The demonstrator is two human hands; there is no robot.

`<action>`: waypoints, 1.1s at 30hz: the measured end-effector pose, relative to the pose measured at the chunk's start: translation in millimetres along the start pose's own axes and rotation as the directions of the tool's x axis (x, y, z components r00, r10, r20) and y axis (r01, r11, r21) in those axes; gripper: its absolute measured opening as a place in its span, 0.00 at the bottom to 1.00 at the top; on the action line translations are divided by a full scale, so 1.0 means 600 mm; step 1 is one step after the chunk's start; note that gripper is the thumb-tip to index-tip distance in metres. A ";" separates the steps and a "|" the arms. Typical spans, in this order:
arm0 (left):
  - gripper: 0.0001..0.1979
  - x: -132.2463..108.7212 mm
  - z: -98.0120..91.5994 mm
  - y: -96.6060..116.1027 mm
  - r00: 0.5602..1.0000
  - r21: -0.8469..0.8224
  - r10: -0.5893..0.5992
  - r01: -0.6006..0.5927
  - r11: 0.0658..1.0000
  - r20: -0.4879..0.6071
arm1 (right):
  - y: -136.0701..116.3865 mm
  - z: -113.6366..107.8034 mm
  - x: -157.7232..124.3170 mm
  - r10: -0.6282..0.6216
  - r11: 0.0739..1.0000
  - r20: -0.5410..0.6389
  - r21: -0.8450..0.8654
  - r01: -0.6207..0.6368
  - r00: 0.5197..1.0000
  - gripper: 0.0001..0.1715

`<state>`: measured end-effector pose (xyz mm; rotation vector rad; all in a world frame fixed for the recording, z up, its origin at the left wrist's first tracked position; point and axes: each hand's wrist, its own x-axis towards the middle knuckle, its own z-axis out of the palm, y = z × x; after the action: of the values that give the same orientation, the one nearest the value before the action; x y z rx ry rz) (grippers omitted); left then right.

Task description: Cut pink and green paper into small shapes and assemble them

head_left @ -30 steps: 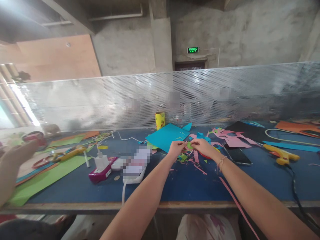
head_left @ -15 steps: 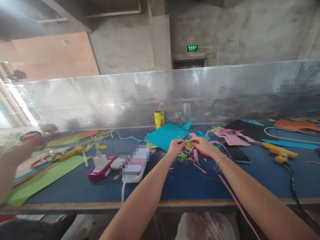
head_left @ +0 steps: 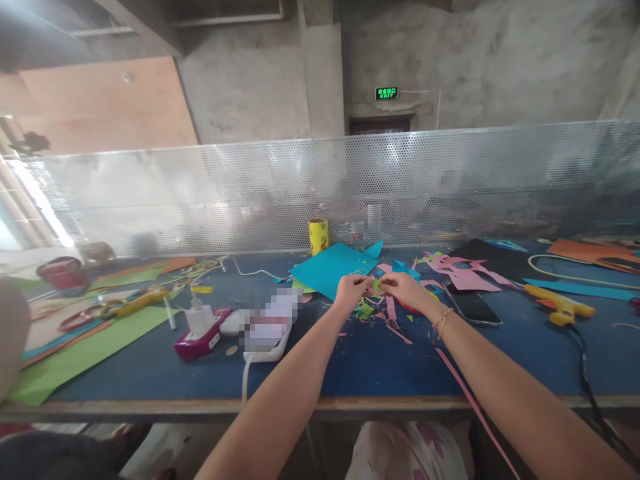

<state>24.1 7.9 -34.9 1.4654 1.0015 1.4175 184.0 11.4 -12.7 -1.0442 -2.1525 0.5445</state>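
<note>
Close together over the paper scraps (head_left: 367,310), my left hand (head_left: 351,292) and my right hand (head_left: 404,289) pinch a small green paper piece (head_left: 377,287) between their fingertips. Its exact shape is too small to make out, and fingers cover its edges. Just behind my left hand lies a blue paper sheet (head_left: 333,268). Pink cut paper (head_left: 463,270) is spread beyond my right hand. Partly hidden by my right hand is a red-rimmed thing (head_left: 416,309), perhaps scissors. A long pink strip (head_left: 463,387) hangs over the table edge beside my right forearm.
A yellow glue gun (head_left: 563,305) and a dark phone (head_left: 475,307) lie right. Left are a white power strip (head_left: 267,343), a purple socket block (head_left: 197,339) and green paper (head_left: 100,347). A yellow roll (head_left: 319,237) stands before the perforated metal screen (head_left: 250,193). Another person's arm (head_left: 13,333) shows far left.
My hands stay nearly in place, still pinching the green piece. At far left, the other person's arm has drawn back toward the frame edge. The view has shifted slightly.
</note>
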 end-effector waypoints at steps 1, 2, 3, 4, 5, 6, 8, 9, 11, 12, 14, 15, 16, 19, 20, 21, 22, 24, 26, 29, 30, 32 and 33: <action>0.13 0.001 0.000 -0.001 1.000 -0.010 0.003 -0.003 1.000 0.003 | 0.003 0.001 0.001 -0.002 1.000 0.000 0.000 0.002 1.000 0.11; 0.14 0.002 -0.001 -0.002 1.000 -0.018 0.005 -0.005 1.000 0.008 | 0.006 0.001 0.002 -0.003 1.000 -0.004 -0.004 0.003 1.000 0.11; 0.14 0.003 -0.001 -0.004 1.000 -0.022 0.007 -0.007 1.000 0.017 | 0.010 0.001 0.004 -0.003 1.000 -0.012 -0.009 0.003 1.000 0.11; 0.15 0.004 -0.002 -0.005 1.000 -0.017 0.011 -0.010 1.000 0.029 | 0.012 0.001 0.005 -0.001 1.000 -0.024 -0.013 0.000 1.000 0.11; 0.16 0.005 -0.002 -0.007 0.999 -0.005 0.015 -0.015 1.000 0.045 | 0.015 0.001 0.006 0.005 1.000 -0.036 -0.015 -0.005 0.999 0.11; 0.16 0.006 -0.002 -0.008 0.998 0.011 0.020 -0.021 1.000 0.063 | 0.016 0.000 0.006 0.013 1.000 -0.047 -0.012 -0.013 0.999 0.12; 0.16 0.007 -0.003 -0.009 0.995 0.035 0.028 -0.031 0.999 0.093 | 0.017 0.000 0.007 0.027 1.000 -0.062 0.010 -0.026 0.998 0.12; 0.16 0.006 -0.002 -0.008 0.995 0.036 0.029 -0.033 0.999 0.098 | 0.017 0.000 0.007 0.031 0.999 -0.067 0.027 -0.029 0.997 0.12; 0.13 0.004 -0.002 -0.006 0.996 0.019 0.023 -0.025 1.000 0.082 | 0.016 0.000 0.007 0.031 0.997 -0.075 0.068 -0.026 0.997 0.12; 0.12 0.003 -0.001 -0.004 0.998 0.005 0.019 -0.019 1.000 0.063 | 0.015 0.000 0.006 0.030 0.996 -0.079 0.088 -0.023 0.996 0.11; 0.11 0.000 -0.001 0.000 1.000 -0.014 0.016 -0.015 1.000 0.020 | 0.015 0.001 0.006 0.024 0.993 -0.077 0.116 -0.015 0.997 0.11; 0.10 -0.001 -0.001 0.002 1.000 -0.016 0.018 -0.018 1.000 0.005 | 0.016 0.001 0.006 0.019 0.993 -0.073 0.121 -0.010 0.997 0.12; 0.10 -0.001 -0.001 0.004 1.000 -0.012 0.023 -0.023 1.000 -0.002 | 0.018 0.002 0.006 0.015 0.993 -0.068 0.122 -0.006 0.998 0.12; 0.09 -0.003 -0.002 0.006 0.999 0.001 0.037 -0.037 0.999 0.001 | 0.023 0.003 0.008 0.010 0.993 -0.048 0.116 -0.005 0.999 0.13; 0.09 -0.004 -0.002 0.006 0.999 0.000 0.038 -0.038 0.999 0.001 | 0.025 0.003 0.008 0.011 0.993 -0.043 0.116 -0.006 0.999 0.13; 0.09 -0.004 -0.002 0.006 0.999 -0.005 0.038 -0.038 0.999 -0.001 | 0.026 0.003 0.009 0.011 0.993 -0.037 0.115 -0.007 0.999 0.13; 0.09 -0.004 -0.002 0.006 0.999 -0.013 0.035 -0.035 0.999 -0.003 | 0.026 0.003 0.009 0.011 0.993 -0.033 0.114 -0.008 0.999 0.13; 0.08 -0.004 -0.001 0.006 1.000 -0.044 0.026 -0.026 0.999 -0.013 | 0.025 0.003 0.008 0.017 0.993 -0.032 0.116 -0.013 0.999 0.12; 0.07 -0.004 0.001 0.006 0.999 -0.088 0.015 -0.017 0.996 -0.029 | 0.023 0.004 0.008 0.036 0.991 -0.029 0.131 -0.032 0.999 0.11; 0.06 -0.005 0.002 0.009 0.999 -0.128 0.002 -0.007 0.992 -0.045 | 0.019 0.005 0.008 0.079 0.977 -0.016 0.201 -0.074 0.997 0.09; 0.06 -0.005 0.003 0.010 0.999 -0.130 -0.002 -0.004 0.992 -0.045 | 0.018 0.005 0.008 0.094 0.969 -0.013 0.229 -0.088 0.995 0.09; 0.06 -0.006 0.003 0.011 0.999 -0.126 -0.009 0.003 0.992 -0.049 | 0.017 0.006 0.008 0.114 0.954 -0.010 0.279 -0.107 0.993 0.08; 0.06 -0.006 0.003 0.012 0.999 -0.126 -0.012 0.006 0.992 -0.052 | 0.016 0.006 0.008 0.121 0.949 -0.012 0.295 -0.112 0.993 0.08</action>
<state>25.9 2.0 -29.4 1.3368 0.9324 1.4915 184.1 20.9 -19.4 -1.0090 -1.9175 0.8700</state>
